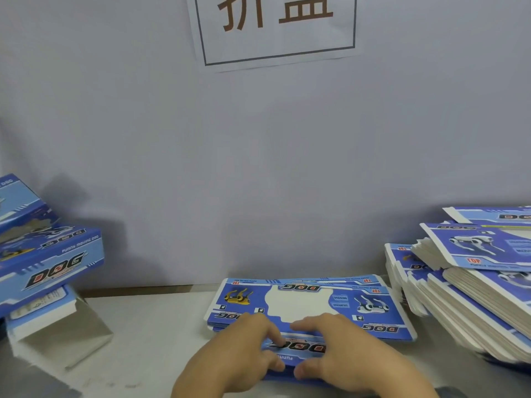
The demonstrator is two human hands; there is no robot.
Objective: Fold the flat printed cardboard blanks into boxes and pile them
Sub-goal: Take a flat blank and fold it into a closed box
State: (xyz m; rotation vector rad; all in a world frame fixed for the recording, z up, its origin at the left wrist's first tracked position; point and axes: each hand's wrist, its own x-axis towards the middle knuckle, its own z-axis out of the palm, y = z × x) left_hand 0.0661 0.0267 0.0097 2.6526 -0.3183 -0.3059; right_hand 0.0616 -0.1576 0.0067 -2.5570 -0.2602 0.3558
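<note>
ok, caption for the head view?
Both hands grip the top blank, folded boxes left, blank stacks right.

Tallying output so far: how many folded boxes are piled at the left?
2 in view: one tilted box on top at the frame edge, one box beneath it. More may be hidden off-frame.

**A packing workstation**

A plain table (161,317) against a bare wall carries stacks of flat printed blanks (471,300), a pile of folded boxes (48,254), and a paper sign (275,27) with large characters taped above: a hand-assembly post in a packaging workshop.
</note>
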